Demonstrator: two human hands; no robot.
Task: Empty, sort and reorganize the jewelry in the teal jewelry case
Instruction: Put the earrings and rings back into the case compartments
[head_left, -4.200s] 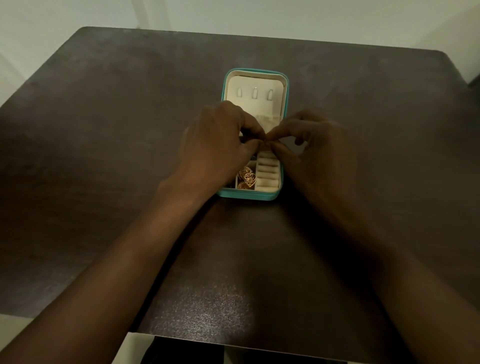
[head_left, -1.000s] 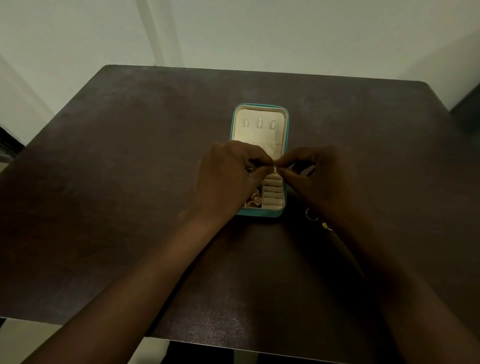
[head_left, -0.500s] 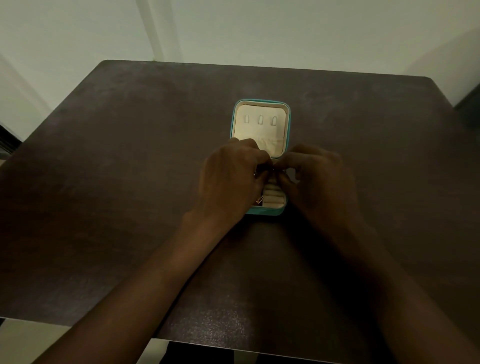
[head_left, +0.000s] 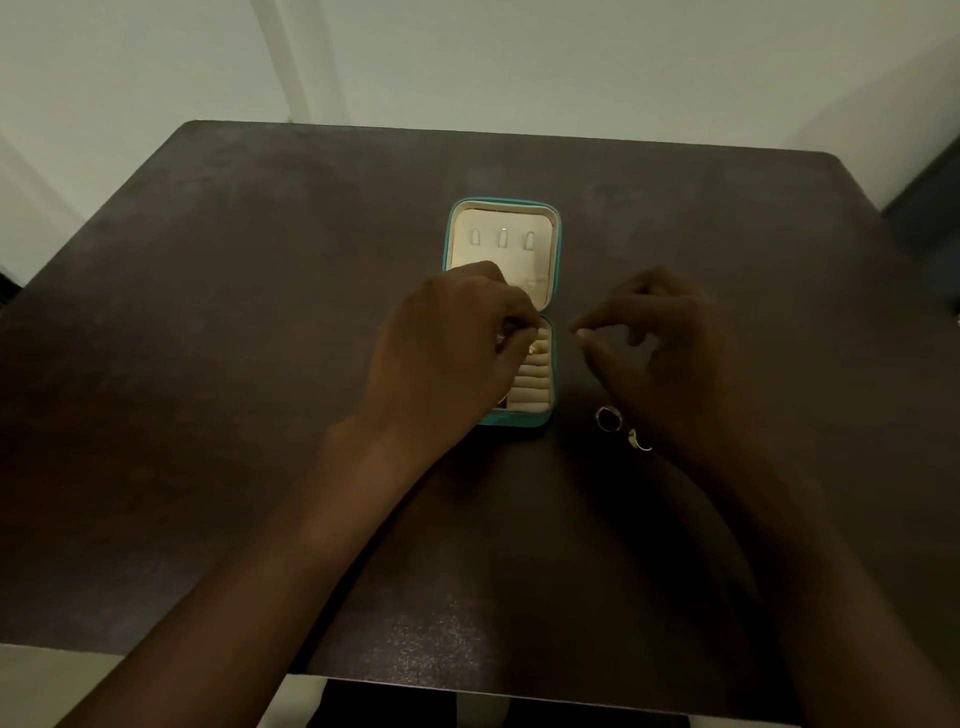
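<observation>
The teal jewelry case (head_left: 555, 244) lies open in the middle of the dark table, its cream lid flat at the far side with three small hooks. My left hand (head_left: 447, 358) covers the left compartments of the base, its fingertips pinched around a small gold piece (head_left: 534, 347) at the top of the cream ring rolls (head_left: 531, 387). To the right of the case, my right hand (head_left: 660, 353) hovers with thumb and forefinger pinched together; whether anything is between them is too small to see. Two rings (head_left: 608, 418) lie on the table by my right wrist.
The dark table (head_left: 260, 364) has its near edge at the bottom of the view and a pale wall behind it. A second ring (head_left: 638, 440) lies close beside the first, just right of the case's front corner.
My hands have come apart: the right one has pulled away to the right of the case, while the left stays over it. The two rings on the table are uncovered again.
</observation>
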